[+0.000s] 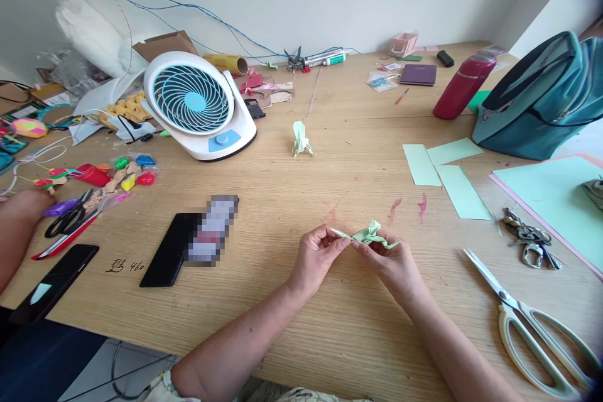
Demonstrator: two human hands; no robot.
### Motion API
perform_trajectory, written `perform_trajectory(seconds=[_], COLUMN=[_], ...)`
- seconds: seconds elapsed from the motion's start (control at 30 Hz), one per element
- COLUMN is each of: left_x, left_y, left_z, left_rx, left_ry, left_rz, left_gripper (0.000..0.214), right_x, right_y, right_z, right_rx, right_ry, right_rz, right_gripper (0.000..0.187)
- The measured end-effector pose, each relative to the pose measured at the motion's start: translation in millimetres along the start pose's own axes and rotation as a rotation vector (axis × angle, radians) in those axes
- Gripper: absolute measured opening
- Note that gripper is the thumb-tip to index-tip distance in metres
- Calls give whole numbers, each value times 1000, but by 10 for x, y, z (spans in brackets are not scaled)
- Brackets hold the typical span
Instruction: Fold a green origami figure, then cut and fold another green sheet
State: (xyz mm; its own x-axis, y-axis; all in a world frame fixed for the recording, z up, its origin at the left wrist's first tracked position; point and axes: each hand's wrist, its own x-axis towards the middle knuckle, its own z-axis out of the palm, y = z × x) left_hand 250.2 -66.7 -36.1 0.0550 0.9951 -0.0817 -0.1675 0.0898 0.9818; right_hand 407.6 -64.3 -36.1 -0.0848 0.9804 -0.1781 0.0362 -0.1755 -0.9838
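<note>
Both hands meet over the near middle of the table around a folded light-green paper figure [374, 230]. My left hand [316, 259] pinches a thin pointed end of the paper between thumb and fingers. My right hand [392, 266] grips the figure's bulkier folded body, its thumb close to the left thumb. Part of the paper is hidden behind the fingers. Farther back stands a second folded pale-green paper figure [300, 140], apart from both hands. To the right lie large scissors [511, 304] with cream handles, their blades nearly together.
Green paper strips [464, 191], keys [527, 235] and larger green sheets [551, 195] lie at right, near a teal bag [537, 107] and red bottle [464, 88]. A fan [193, 103] and phones [167, 251] occupy the left. Another person's arm [21, 226] rests at far left.
</note>
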Motion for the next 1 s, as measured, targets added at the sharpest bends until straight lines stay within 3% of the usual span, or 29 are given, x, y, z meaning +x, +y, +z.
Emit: perform_trajectory(seconds=[0.47,0.67,0.83,1.0], left_x=[-11,-7,1,18], left_y=[-8,50,50,50], left_z=[-41,-28,-48,-65], left_rx=[215,252,161,89], left_ry=[-57,-3,-60,1], left_rz=[130,167,39,-25], left_gripper=[22,24,29,33], right_x=[-27,-59,-79,-68], right_y=[36,29,5,-9], right_z=[28,55,63,74], right_rx=[-164,-215,-260,-350], right_ry=[4,71,89,139], right_rz=[-180,-170,-217,-282], right_gripper=[25,28,24,22])
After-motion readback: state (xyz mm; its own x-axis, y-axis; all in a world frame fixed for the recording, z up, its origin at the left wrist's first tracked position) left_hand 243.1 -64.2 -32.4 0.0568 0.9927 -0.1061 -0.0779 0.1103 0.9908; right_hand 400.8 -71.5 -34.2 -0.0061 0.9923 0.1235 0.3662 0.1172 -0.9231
